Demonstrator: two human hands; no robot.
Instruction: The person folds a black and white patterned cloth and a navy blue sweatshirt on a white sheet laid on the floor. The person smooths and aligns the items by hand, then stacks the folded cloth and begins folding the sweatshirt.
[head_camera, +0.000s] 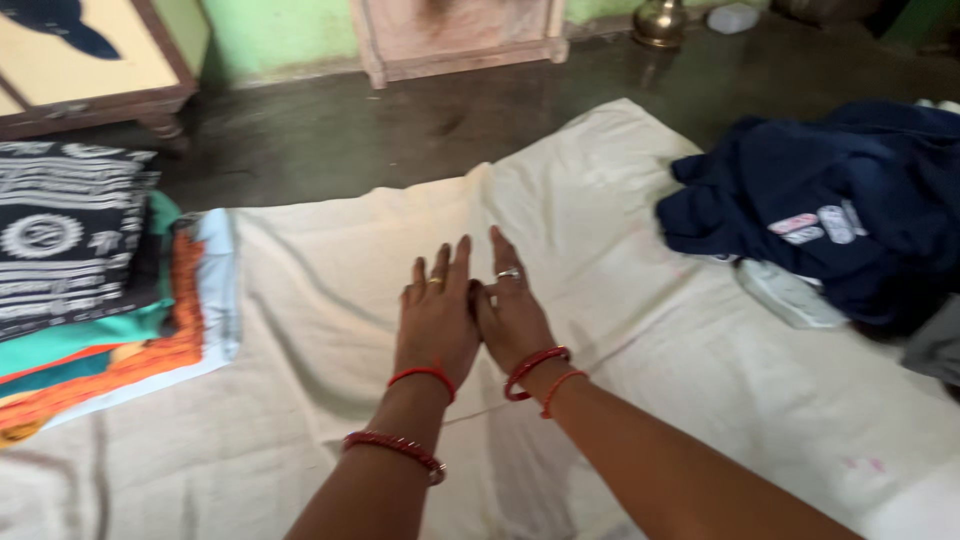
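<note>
Both of my forearms reach up from the bottom edge, nearest the camera, and my two hands lie flat, palms down and side by side, on a cream cloth (640, 330) spread over the dark floor (380, 130). My left hand (437, 318) rests with its fingers straight and close together, gripping nothing. My right hand (512, 312) touches it along the thumb side, fingers likewise stretched out and pressed to the fabric, holding nothing.

Going left to right: at the far left sits a stack of folded clothes (90, 310), a black and white patterned piece on top, with teal, orange and pale blue layers under it. Its edge overlaps the cream cloth. In the middle are my hands, near a raised crease that runs away from my fingertips. On the right a heap of dark blue garments (850, 210) lies loose on the cloth, well apart from my hands. A brass pot (660, 22) stands on the floor at the top.

My judgement of the risk: pressing unevenly could push the crease sideways instead of flattening it, and the blue heap weighing on the cloth could make it bunch if it is tugged.

Counted: two hands, one cream cloth, one folded stack, one blue heap, one pot. I wear one ring on each hand and two red bangles or threads on each arm.
</note>
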